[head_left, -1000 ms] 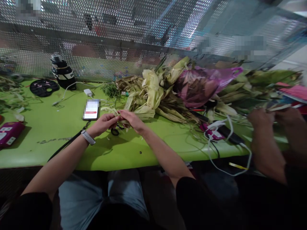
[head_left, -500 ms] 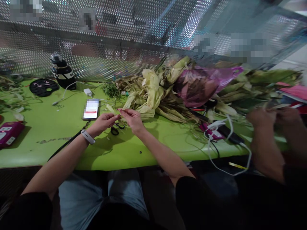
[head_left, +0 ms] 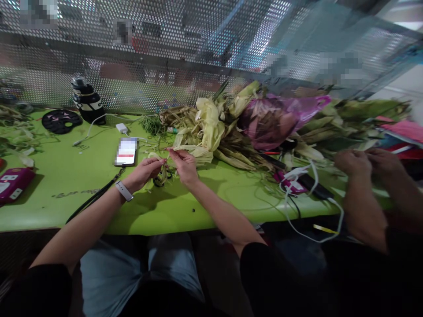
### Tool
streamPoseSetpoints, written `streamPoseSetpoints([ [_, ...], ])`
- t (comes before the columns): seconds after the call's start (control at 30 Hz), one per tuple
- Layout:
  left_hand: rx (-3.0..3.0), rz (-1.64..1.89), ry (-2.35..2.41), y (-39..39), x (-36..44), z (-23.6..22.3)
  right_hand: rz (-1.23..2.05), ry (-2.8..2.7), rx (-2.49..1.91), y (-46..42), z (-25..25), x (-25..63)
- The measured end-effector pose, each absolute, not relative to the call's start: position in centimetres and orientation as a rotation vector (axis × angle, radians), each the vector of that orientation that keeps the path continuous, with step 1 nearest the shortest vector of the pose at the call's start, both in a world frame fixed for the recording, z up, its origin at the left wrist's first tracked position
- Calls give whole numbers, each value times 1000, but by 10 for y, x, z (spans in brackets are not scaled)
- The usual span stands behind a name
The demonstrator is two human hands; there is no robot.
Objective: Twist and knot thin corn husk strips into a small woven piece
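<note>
My left hand, with a pale watch band at the wrist, is closed in a pinch over the table. Close beside it, my right hand pinches too, slightly higher and apart from the left. Thin pale strands, which look like torn strips of corn husk, hang at and between the fingertips; their ends are hard to make out. Below the fingers lie black-handled scissors, partly covered by the strands. Behind my right hand spreads a heap of dried corn husks.
A phone with a strap lies left of my hands. Farther back are a black bottle and a black fan-shaped mat. A purple plastic bag sits on the husks. Cables and a co-worker's hands are at right.
My hands have drawn slightly apart, my right fingertips shifting a little right. Strands now show over the scissors. The co-worker's hands have moved slightly left and closer together.
</note>
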State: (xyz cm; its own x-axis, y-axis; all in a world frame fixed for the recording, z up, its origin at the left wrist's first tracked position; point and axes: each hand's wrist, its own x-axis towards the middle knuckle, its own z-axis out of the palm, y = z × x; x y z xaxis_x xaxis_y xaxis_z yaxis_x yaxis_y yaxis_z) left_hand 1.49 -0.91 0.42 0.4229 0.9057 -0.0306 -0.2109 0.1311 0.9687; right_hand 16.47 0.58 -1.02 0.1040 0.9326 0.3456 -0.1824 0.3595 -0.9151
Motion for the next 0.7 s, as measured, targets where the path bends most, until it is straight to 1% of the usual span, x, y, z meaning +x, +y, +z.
streamPoseSetpoints([
  [0.23,1162,981,773,-11,16,3,1022,-1226,-796,9,-6,172],
  [0.43,1431,964,881,-8,16,-3,1131,-1414,-976,8,-8,178],
  [0.6,1550,940,933,-9,20,-3,802,-1617,-1039,3,-9,176],
  [0.7,1466,984,866,-11,21,-1,767,-1603,-939,1,-8,173],
])
